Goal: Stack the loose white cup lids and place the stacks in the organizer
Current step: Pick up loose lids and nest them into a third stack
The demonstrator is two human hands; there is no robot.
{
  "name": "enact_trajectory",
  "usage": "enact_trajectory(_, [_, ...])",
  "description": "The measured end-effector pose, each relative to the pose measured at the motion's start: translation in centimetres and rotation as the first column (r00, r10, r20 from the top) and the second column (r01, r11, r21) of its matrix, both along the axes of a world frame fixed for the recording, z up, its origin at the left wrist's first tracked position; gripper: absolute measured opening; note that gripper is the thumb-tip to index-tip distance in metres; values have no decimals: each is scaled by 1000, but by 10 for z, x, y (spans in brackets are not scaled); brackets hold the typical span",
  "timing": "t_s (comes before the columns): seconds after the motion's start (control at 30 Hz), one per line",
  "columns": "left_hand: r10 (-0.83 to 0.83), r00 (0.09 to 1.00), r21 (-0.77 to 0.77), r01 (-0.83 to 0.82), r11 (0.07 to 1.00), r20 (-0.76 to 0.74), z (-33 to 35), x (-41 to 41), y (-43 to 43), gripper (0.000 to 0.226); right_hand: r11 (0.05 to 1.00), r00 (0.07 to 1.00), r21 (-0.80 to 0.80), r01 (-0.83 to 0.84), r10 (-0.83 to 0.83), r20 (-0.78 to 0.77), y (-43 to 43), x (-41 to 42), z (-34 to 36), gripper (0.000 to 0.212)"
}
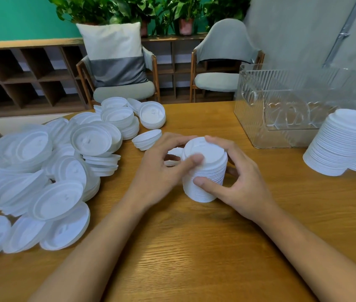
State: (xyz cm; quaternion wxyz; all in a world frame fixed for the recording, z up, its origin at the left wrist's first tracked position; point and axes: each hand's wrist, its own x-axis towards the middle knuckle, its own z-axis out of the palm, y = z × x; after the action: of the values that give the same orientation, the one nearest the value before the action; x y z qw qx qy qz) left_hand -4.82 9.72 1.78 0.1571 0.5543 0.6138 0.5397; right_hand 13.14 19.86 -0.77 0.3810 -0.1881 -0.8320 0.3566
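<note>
1. The lid stack [211, 153] stands on the bench [194, 247], clasped from both sides: left grip [161, 168] with thumb on top, right grip [238, 177] with thumb on its front
2. Its long axis is upright, lid tops upward
3. Loose lids [42, 171] are heaped to the left; the clear organizer [281, 105] and finished stacks [342, 144] stand apart to the right

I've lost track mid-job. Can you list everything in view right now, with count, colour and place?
loose lids: many, white, heaped on the table's left side
held stack: one, white, upright at table centre
finished stacks: at least two, white, right table edge, beside the organizer
organizer: one, clear, far right of table
table: one, wood-brown
chairs: two, grey-green, behind the table
pillow: one, white and grey, on the left chair
plants: several, green, atop the shelf unit
shelf unit: one, brown, along the wall
left hand: grips held stack, thumb on top
right hand: grips held stack's right side
</note>
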Motion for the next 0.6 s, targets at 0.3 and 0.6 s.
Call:
enact_trajectory(0.3, [147,744,-88,-267,960,-652,-26,-28,6,34,995,995,-18,99,-100,-30,13,5,-2,73])
enact_trajectory(0.6, [218,793,-88,-322,943,-569,-21,-26,7,26,996,996,-23,92,-92,-9,13,5,-2,72])
